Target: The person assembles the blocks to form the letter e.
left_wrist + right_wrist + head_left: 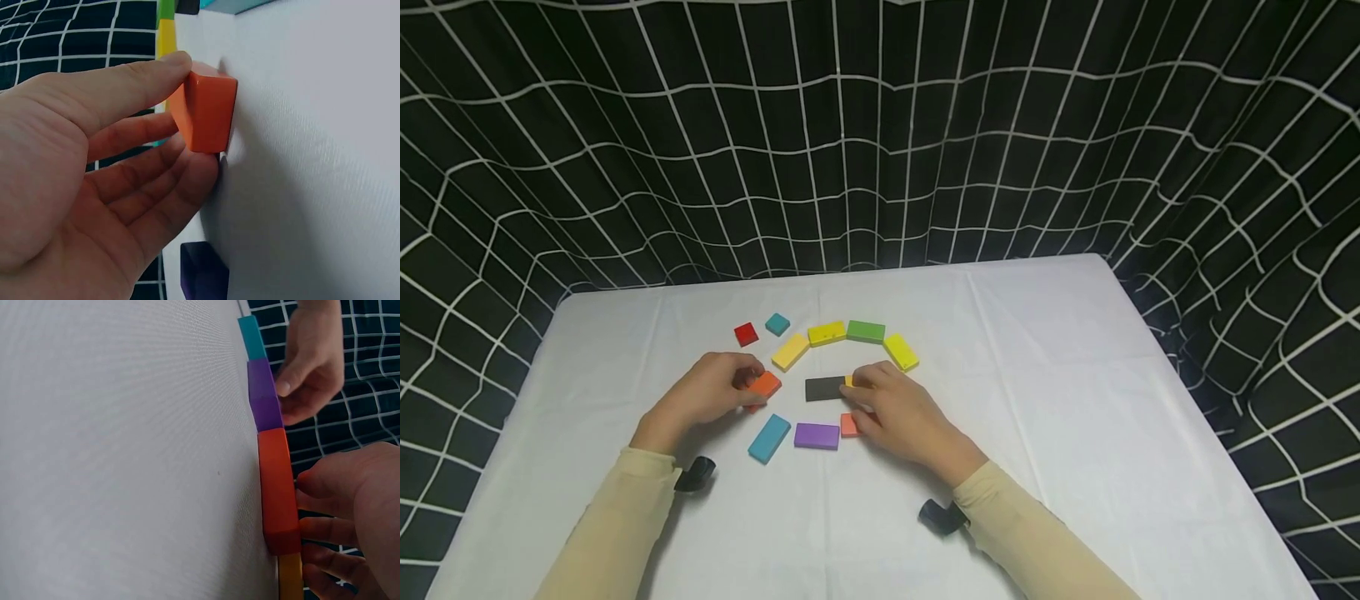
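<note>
My left hand (715, 387) pinches an orange block (765, 385) between thumb and fingers at the left of a ring of coloured blocks. In the left wrist view, the orange block (212, 112) stands close to the white cloth. My right hand (902, 412) is at the ring's middle, thumb and fingertips about a yellow block (849, 381) that is mostly hidden. Touching this yellow block's left end is a black block (824, 389). Below my right thumb lies a red-orange block (848, 426), partly covered; the right wrist view shows its long side (278, 487).
A purple block (817, 437) and a blue block (769, 439) lie along the near side. Light-orange (791, 352), yellow (827, 334), green (866, 332) and bright yellow (901, 352) blocks arch across the far side. Small red (746, 334) and teal (777, 324) blocks sit outside, far left.
</note>
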{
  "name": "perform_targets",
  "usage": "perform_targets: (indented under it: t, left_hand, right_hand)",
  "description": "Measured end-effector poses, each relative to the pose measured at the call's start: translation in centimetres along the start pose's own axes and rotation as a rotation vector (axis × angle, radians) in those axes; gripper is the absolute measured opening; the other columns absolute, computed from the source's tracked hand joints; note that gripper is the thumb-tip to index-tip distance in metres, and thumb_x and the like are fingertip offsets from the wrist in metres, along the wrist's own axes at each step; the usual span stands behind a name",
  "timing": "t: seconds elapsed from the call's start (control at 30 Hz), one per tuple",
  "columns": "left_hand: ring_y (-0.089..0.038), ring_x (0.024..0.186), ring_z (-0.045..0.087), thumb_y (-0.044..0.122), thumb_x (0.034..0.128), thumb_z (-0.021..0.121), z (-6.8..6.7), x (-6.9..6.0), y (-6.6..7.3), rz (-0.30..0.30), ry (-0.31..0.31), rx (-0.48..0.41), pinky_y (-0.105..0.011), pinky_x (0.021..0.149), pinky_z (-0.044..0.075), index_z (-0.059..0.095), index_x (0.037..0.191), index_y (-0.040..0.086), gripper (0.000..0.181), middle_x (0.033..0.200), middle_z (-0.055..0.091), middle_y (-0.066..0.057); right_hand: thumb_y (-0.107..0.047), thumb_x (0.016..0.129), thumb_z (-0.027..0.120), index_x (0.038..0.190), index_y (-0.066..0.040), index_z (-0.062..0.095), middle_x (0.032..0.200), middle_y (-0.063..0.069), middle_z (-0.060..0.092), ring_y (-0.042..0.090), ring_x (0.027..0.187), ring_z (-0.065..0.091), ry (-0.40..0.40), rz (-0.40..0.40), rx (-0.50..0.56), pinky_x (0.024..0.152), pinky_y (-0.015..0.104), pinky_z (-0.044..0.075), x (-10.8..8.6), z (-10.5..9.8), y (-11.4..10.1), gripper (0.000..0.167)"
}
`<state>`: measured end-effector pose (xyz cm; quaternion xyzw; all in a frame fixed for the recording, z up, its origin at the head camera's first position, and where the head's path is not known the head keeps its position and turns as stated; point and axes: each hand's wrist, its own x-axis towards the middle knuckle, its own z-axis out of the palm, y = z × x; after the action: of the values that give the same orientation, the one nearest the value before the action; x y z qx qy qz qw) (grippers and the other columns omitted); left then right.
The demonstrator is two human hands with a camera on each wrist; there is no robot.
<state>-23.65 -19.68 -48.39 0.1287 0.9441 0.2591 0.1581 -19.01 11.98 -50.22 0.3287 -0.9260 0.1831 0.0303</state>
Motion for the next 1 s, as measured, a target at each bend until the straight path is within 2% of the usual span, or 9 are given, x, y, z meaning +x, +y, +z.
perform_targets:
  t: [0.3, 0.53, 0.8, 1.0]
  left_hand:
    - [-0.024, 0.087, 0.059, 0.026, 0.0908, 0.09, 0.8, -0.1, 0.5, -0.028, 0.065, -0.004, -0.038, 0.08, 0.055, 0.076, 0.124, 0.001, 0.044, 0.09, 0.066, -0.004]
    - [-0.025, 0.089, 0.059, 0.023, 0.0925, 0.088, 1.4, 0.0, 0.7, -0.047, 0.12, -0.033, -0.039, 0.081, 0.054, 0.075, 0.124, -0.001, 0.042, 0.089, 0.065, -0.004]
    - [-0.026, 0.09, 0.059, 0.024, 0.0943, 0.084, 1.7, 0.0, 1.1, -0.081, 0.146, -0.075, -0.037, 0.077, 0.054, 0.075, 0.122, 0.002, 0.037, 0.088, 0.064, -0.005]
    - [-0.025, 0.086, 0.058, 0.023, 0.0949, 0.083, 1.9, 0.1, 1.3, -0.079, 0.152, -0.077, -0.037, 0.073, 0.051, 0.075, 0.116, 0.003, 0.03, 0.085, 0.062, -0.005]
  right_hand:
    - [-0.02, 0.102, 0.072, 0.139, -0.012, 0.076, 0.131, 0.006, 0.067, 0.022, 0.125, 0.055, 0.005, -0.001, 0.002, 0.102, 0.036, 0.053, 0.0, 0.1, 0.1, 0.038]
    - [-0.02, 0.102, 0.072, 0.139, -0.012, 0.076, 0.131, 0.005, 0.066, 0.022, 0.124, 0.055, 0.006, 0.0, -0.001, 0.102, 0.036, 0.054, 0.1, 0.2, 0.1, 0.038]
    - [-0.02, 0.102, 0.072, 0.139, -0.012, 0.076, 0.131, 0.006, 0.066, 0.021, 0.124, 0.055, 0.012, -0.005, 0.001, 0.102, 0.036, 0.054, 0.0, 0.3, 0.2, 0.038]
    - [-0.021, 0.102, 0.072, 0.139, -0.011, 0.076, 0.131, 0.006, 0.066, 0.022, 0.124, 0.055, 0.017, -0.007, -0.002, 0.102, 0.036, 0.054, 0.0, 0.2, 0.1, 0.038]
